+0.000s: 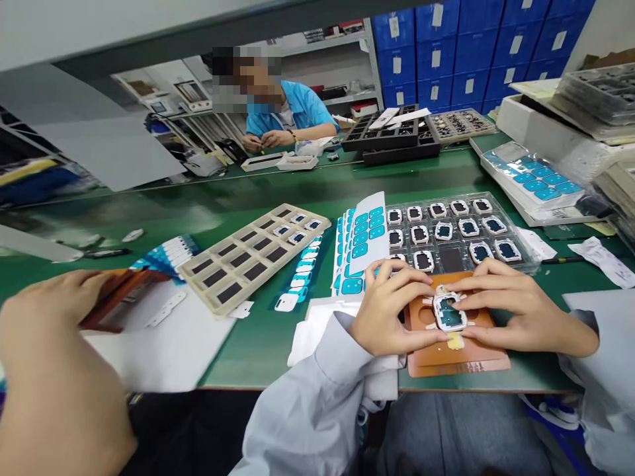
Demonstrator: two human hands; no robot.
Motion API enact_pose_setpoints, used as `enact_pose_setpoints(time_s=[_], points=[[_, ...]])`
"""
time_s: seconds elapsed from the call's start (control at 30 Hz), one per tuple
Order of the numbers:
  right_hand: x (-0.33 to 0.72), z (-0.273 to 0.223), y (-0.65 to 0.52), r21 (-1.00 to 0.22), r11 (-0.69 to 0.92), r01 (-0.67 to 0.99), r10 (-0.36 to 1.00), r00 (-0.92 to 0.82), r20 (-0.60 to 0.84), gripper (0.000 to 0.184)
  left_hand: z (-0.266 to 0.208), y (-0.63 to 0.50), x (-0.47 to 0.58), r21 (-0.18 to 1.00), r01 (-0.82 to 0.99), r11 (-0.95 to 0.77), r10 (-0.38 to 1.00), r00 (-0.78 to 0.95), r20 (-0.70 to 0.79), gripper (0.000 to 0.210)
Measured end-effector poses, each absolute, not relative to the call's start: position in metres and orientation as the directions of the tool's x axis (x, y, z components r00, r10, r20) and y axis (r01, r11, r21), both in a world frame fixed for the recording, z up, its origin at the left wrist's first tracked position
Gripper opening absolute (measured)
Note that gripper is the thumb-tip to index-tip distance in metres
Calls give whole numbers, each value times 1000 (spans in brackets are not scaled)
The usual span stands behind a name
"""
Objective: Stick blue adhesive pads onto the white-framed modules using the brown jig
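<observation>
A small frame [450, 312] was pinched between the left hand [391, 311] and right hand [520, 311], seated on the jig [446, 357] beneath them. Pressing-in seemed underway; steady, even pressure was judged necessary next. Beyond the fingertips lay the tray [456, 228].

— What do we see of the room from where we sit?

— A long green worktable [278, 185] runs across the middle of the frame. In the upper right, a wall of blue drawer bins [471, 46] with white labels rises behind it.

— And in the upper centre?

— Pale metal shelving [342, 66] holding small boxes, with a grey beam [198, 33] slanting above it from the upper left.

— How is the light?

— Even and bright; we make out no window, and the floor is hidden from us.
</observation>
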State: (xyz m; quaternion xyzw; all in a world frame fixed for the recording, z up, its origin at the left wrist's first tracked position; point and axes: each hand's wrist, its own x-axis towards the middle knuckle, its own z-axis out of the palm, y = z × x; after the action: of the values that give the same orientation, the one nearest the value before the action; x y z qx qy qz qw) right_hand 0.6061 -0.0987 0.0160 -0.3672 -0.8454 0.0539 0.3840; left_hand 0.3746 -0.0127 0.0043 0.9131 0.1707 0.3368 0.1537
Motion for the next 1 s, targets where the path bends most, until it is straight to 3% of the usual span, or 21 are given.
enact_pose_setpoints(time_s=[0.4,0.53,0.67,0.77,0.83,0.9,1.0], points=[[603,12,-101,-370,706,603,680,-433,592,11,5,-14,375,379,215,-900,401,751,526,45],[603,8,-99,-397,703,590,691,-434,578,8,3,-7,373,525,174,-833,431,799,420,46],[606,8,-96,-603,655,455,754,-345,559,13,1,1,368,638,44,-769,384,830,406,57],[609,8,-95,-854,469,224,874,-258,412,30,-4,0,369,591,12,-806,323,847,422,70],[611,7,-94,-950,307,64,935,-208,288,41,-8,0,372,543,27,-839,313,841,442,71],[614,7,-93,-983,175,-63,968,-170,183,45,-11,5,374,522,122,-844,411,772,485,62],[616,6,-89,-977,100,-189,989,-87,118,43,-11,21,371,575,509,-641,768,442,464,49]])
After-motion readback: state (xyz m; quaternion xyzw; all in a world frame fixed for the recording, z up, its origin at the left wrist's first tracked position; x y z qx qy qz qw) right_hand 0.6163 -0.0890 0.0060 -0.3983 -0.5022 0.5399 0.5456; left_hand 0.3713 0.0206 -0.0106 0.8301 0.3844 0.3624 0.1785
